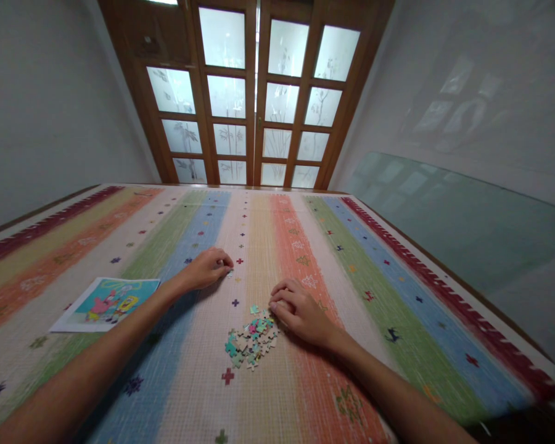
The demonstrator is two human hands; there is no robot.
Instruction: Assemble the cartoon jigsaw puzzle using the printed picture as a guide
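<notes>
A loose pile of jigsaw puzzle pieces (pixel 252 339) lies on the striped tablecloth, some teal or pink and several pale. One teal piece (pixel 254 309) sits at the pile's far edge. Beyond the pile and to its left, my left hand (pixel 208 268) has its fingers closed at the cloth, with a small pale puzzle piece (pixel 230 272) at the fingertips. My right hand (pixel 300 309) rests at the pile's right edge, fingers curled together; whatever they may hold is hidden. Left of my left forearm lies a printed cartoon picture (pixel 106 303) with a white border.
A colourful striped tablecloth (pixel 203 382) covers the long table. Wooden doors with glass panes (pixel 231 98) stand behind its far end. A pale green glass sheet (pixel 453 216) leans along the right wall.
</notes>
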